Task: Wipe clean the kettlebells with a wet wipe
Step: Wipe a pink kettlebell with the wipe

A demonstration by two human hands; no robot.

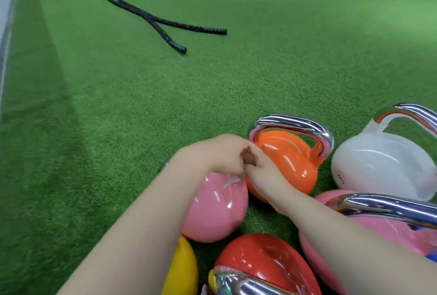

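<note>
Green turf is stretching out under everything, and I am crouching over a huddle of kettlebells on it. Taking the orange kettlebell (287, 164) as my landmark, my left hand (222, 155) and right hand (262, 171) are meeting just in front of its near-left side, both with fingers curled in, pinching something small between them. I judge that to be the wet wipe (230, 180), since a pale scrap is showing just under my left hand against the pink kettlebell (212, 209), which is sitting touching the orange one on its left; the blur is keeping me from telling more. As far as I can judge, I am only readying or unfolding the wipe, so the wiping is barely starting: no kettlebell is showing streaks or wet marks that I can make out, and every one may be left to do. To the right of the orange one a white kettlebell (383, 167) is lying tilted. Nearer to me than the orange one, a second pink kettlebell (354, 235), a red kettlebell (267, 264) and a yellow kettlebell (183, 271) are crowding together. That crowding, I think, is getting in the way, hiding sides and undersides from the wipe. Far beyond the orange one, two black ropes (165, 24) are lying on the turf, well apart from my work.
</note>
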